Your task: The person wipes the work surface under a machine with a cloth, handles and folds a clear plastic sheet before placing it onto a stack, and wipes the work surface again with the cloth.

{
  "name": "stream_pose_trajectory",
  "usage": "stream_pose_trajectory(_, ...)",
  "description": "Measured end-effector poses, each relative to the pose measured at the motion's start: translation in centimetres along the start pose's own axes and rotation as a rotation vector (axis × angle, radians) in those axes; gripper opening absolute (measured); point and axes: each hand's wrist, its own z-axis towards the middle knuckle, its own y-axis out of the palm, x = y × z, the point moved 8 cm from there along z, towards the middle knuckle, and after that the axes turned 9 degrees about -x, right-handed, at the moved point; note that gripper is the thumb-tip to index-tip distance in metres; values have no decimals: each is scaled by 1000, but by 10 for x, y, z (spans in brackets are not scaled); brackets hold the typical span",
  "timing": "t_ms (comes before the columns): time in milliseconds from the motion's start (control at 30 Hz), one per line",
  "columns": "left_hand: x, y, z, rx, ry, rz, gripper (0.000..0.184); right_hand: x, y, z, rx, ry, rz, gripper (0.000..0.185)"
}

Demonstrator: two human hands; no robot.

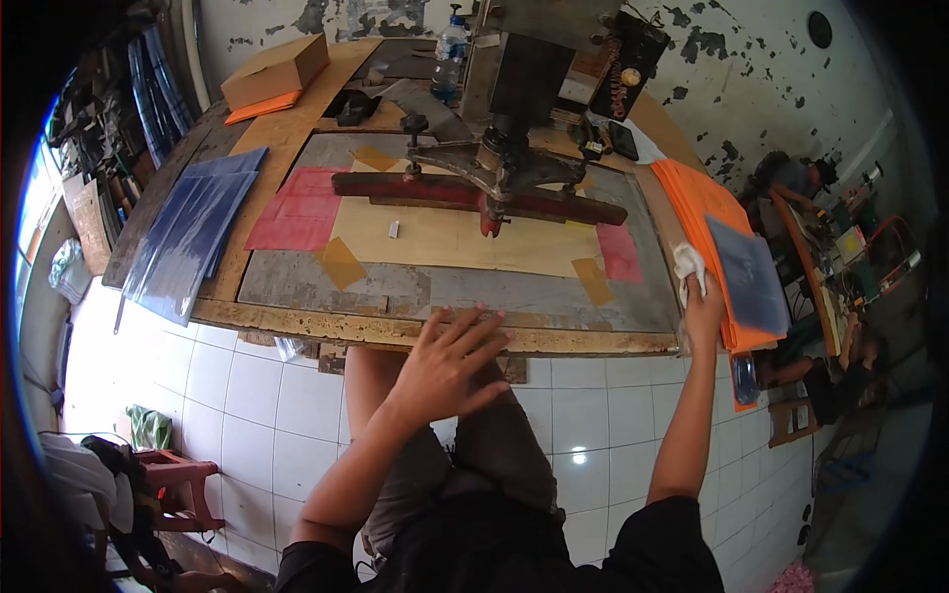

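Observation:
My left hand (455, 358) is at the table's front edge with its fingers spread and nothing in it. To the right, my right hand (703, 296) is closed on a crumpled white cloth (689, 261), beside a stack of orange sheets (697, 203). A blue clear plastic sheet (748, 272) lies on that stack. Between my hands and the wall a press (494, 163) with a long dark red bar (554, 206) stands over a cream sheet (435, 237). Red pieces and tan tape strips flank the sheet, and a small whitish piece (394, 229) lies on it.
Blue clear plastic sheets (198, 232) overhang the table's left edge. At the back are a cardboard box (277, 74), a water bottle (450, 59) and a phone (623, 140). A red stool (178, 484) stands on the floor at left. Other people (806, 183) sit at a bench on the right.

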Motion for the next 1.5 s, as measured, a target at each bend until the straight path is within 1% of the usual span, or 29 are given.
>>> stream_pose_trajectory(67, 8, 8, 1, -12, 9, -35, 64, -64, 15, -25, -12, -168, 598, 35)
stream_pose_trajectory(133, 11, 13, 3, 3, 9, -40, 66, -81, 41, -40, -68, -238, 1184, 43)
stream_pose_trajectory(167, 11, 15, 4, 13, 10, -42, 67, -83, 58, -41, -129, -234, 1470, 50)
stream_pose_trajectory(200, 11, 16, 3, 8, 7, -35, 68, -104, 69, -47, -202, -310, 1547, 53)
stream_pose_trajectory(233, 11, 16, 2, 7, 4, -26, 69, -103, 92, -42, -311, -235, 1648, 49)
stream_pose_trajectory(300, 10, 17, -1, 4, -2, -25, 70, -105, 123, -44, -371, -120, 1349, 46)
stream_pose_trajectory(367, 8, 18, -3, 9, -8, -37, 70, -123, 130, -51, -378, -203, 409, 44)
stream_pose_trajectory(400, 7, 19, -2, 9, -13, -35, 70, -162, 119, -66, -250, -530, 127, 45)
stream_pose_trajectory(500, 9, 20, -2, -5, -25, -31, 69, -174, 125, -82, -223, -589, -133, 45)
stream_pose_trajectory(567, 9, 19, -1, -21, -32, -16, 69, -204, 133, -107, -270, -688, -175, 41)
stream_pose_trajectory(633, 6, 25, -4, -24, -34, -39, 69, -236, 143, -139, -343, -952, -275, 38)
stream_pose_trajectory(667, 4, 26, -5, -24, -38, -48, 69, -231, 147, -133, -375, -954, -256, 37)
stream_pose_trajectory(733, 6, 22, -2, -15, -29, -43, 68, -213, 156, -111, -443, -958, -216, 35)
stream_pose_trajectory(833, 8, 21, -2, -7, -33, -42, 67, -179, 144, -61, -183, -570, -327, 32)
stream_pose_trajectory(867, 8, 21, -2, -2, -38, -41, 67, -176, 151, -60, -145, -521, -369, 30)
stream_pose_trajectory(967, 6, 23, -3, 6, -51, -34, 67, -237, 165, -113, -326, -926, -200, 30)
stream_pose_trajectory(1067, 6, 25, -3, 7, -50, -30, 66, -233, 182, -101, -432, -957, -111, 33)
stream_pose_trajectory(1167, 9, 18, 0, 5, -38, -39, 65, -204, 188, -55, -217, -674, -333, 34)
stream_pose_trajectory(1200, 8, 19, -1, 11, -43, -39, 65, -209, 194, -62, -169, -646, -434, 34)
stream_pose_trajectory(1300, 7, 23, -2, 18, -43, -40, 66, -244, 201, -111, -382, -944, -186, 33)
stream_pose_trajectory(1333, 7, 23, -2, 19, -42, -38, 66, -243, 201, -110, -458, -934, -125, 34)
stream_pose_trajectory(1433, 8, 22, -2, 8, -40, -44, 66, -210, 189, -63, -380, -793, -256, 35)
stream_pose_trajectory(1467, 8, 20, -1, 6, -39, -45, 66, -188, 190, -44, -281, -645, -340, 36)
stream_pose_trajectory(1500, 9, 21, -2, -1, -42, -49, 66, -189, 189, -49, -267, -641, -364, 36)
